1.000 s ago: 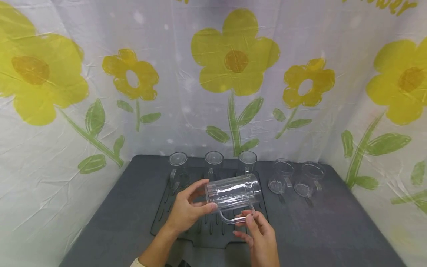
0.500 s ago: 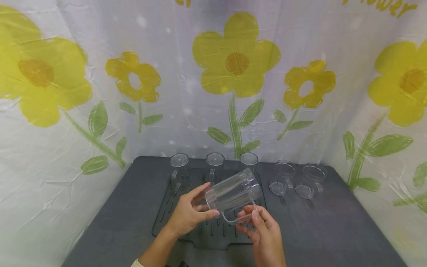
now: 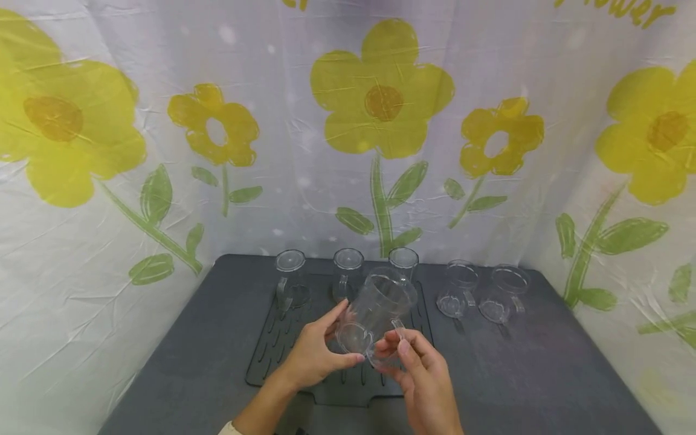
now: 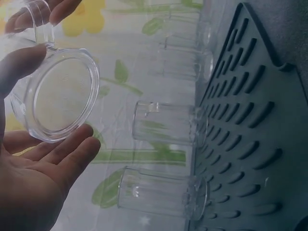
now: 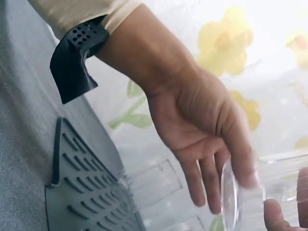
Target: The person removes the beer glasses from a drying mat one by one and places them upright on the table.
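A clear mug (image 3: 380,305) is held tilted above the drying mat, its mouth pointing up to the right in the head view. My left hand (image 3: 317,355) grips the body near its base, thumb in front and fingers behind. Its handle is pinched between thumb and fingers of my right hand (image 3: 426,382). In the left wrist view the round base (image 4: 66,98) faces the camera. The right wrist view shows mostly my left hand (image 5: 204,113) at the mug's base; only fingertips of my right hand show at the edge.
Three clear mugs (image 3: 291,279) stand in a row, apparently upside down, toward the back of the dark ridged drying mat (image 3: 272,344). Two more mugs (image 3: 502,296) stand upright on the grey table (image 3: 544,374) to the right. A flower-printed curtain (image 3: 293,181) encloses the back and sides.
The mug has turned in my hands from lying nearly sideways to a steeper tilt, its mouth now up and visible. Both hands have kept hold.
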